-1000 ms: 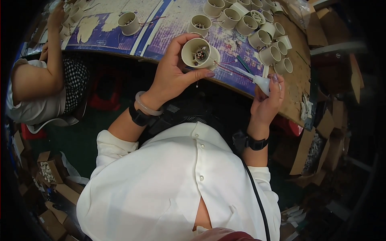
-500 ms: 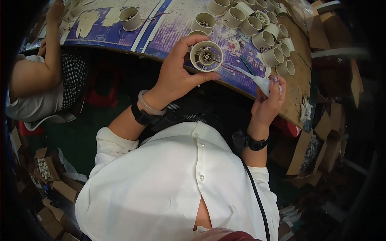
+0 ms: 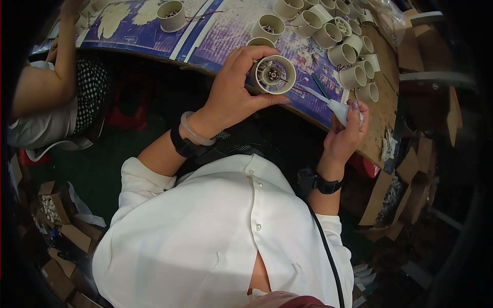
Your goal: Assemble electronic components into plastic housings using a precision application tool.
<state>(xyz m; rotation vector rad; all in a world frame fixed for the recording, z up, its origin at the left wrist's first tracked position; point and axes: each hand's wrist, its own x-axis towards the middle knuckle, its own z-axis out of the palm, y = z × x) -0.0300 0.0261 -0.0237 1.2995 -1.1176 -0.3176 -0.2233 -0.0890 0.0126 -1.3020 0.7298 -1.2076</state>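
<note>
My left hand (image 3: 233, 87) is wrapped round a cream, round fan housing (image 3: 291, 77), its open end facing up toward me. Inside sits a small motor core (image 3: 273, 75) with copper-coloured dots, joined to the wall by thin spokes. In my right hand (image 3: 345, 136) is a white squeeze bottle (image 3: 339, 110), thumb and fingers closed on its body. The bottle's long thin nozzle points up and left toward the housing, its tip apart from the rim. Both hands are over the table's near edge.
Several similar cream housings (image 3: 353, 77) crowd the table's far right; another housing (image 3: 171, 17) stands further left. A dark green stick (image 3: 319, 85) lies on the purple-printed cardboard (image 3: 215, 51). A co-worker's arm (image 3: 49, 84) is at left. Open cardboard boxes (image 3: 380, 200) flank me.
My left hand and the housing have shifted slightly right and down. The wires that stuck out toward the nozzle show less now. My right hand with the bottle has moved slightly right.
</note>
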